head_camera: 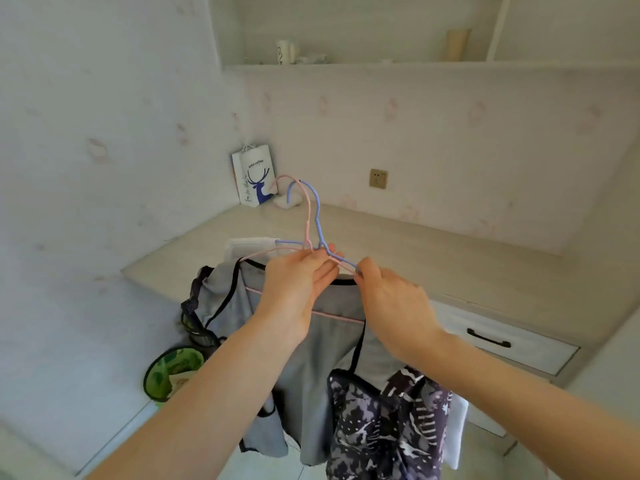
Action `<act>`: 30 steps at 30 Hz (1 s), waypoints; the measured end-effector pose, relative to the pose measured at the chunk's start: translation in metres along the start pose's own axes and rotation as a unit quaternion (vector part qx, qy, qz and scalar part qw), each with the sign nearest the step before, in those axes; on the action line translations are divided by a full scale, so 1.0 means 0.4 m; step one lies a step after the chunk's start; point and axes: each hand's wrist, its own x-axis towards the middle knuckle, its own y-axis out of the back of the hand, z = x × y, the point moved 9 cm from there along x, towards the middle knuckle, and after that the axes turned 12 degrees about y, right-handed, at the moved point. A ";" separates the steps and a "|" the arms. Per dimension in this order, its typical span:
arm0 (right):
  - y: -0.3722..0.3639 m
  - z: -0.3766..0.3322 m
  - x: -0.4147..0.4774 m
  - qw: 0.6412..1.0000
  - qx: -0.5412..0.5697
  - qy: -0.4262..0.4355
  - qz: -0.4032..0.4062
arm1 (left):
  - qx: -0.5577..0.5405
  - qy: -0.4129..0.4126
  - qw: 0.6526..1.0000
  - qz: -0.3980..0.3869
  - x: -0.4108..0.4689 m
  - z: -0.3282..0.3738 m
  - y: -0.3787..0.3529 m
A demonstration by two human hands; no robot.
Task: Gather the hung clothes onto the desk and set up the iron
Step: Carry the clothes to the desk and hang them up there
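Above the near edge of the desk [398,244], at the centre of my view, my left hand [294,289] is pinched around the necks of a pink hanger [307,216] and a blue hanger [317,209]. My right hand [394,303], just toward three o'clock, grips the blue hanger's shoulder wire. A grey garment [322,348] with black trim hangs below toward six o'clock, a dark patterned garment [384,420] beside it at five. A paper bag [254,176] stands at eleven o'clock.
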 end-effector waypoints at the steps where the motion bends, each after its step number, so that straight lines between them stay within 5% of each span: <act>1: -0.026 0.015 0.024 1.000 0.023 -0.012 -0.004 | 0.030 -0.018 0.999 0.000 0.016 0.021 0.002; 6: -0.087 0.090 0.159 0.991 0.117 -0.009 0.059 | 0.165 -0.104 0.981 0.024 0.118 0.124 0.012; 12: -0.138 0.186 0.349 0.985 0.143 0.036 0.091 | 0.194 -0.227 0.947 0.115 0.226 0.255 0.096; 14: -0.144 0.205 0.395 0.979 0.165 0.058 0.100 | 0.271 -0.316 0.883 0.218 0.220 0.313 0.140; 16: -0.155 0.217 0.436 0.975 0.179 0.082 0.101 | 0.379 -0.397 0.784 0.292 0.210 0.364 0.155; 19: -0.190 0.236 0.504 0.968 0.200 0.112 0.105 | 0.514 -0.419 0.692 0.285 0.274 0.390 0.168; 27: -0.344 0.257 0.647 0.952 0.269 0.126 0.076 | 0.624 -0.340 0.645 0.280 0.457 0.408 0.293; 30: -0.415 0.262 0.697 0.948 0.294 0.107 0.051 | 0.596 -0.339 0.656 0.314 0.507 0.434 0.332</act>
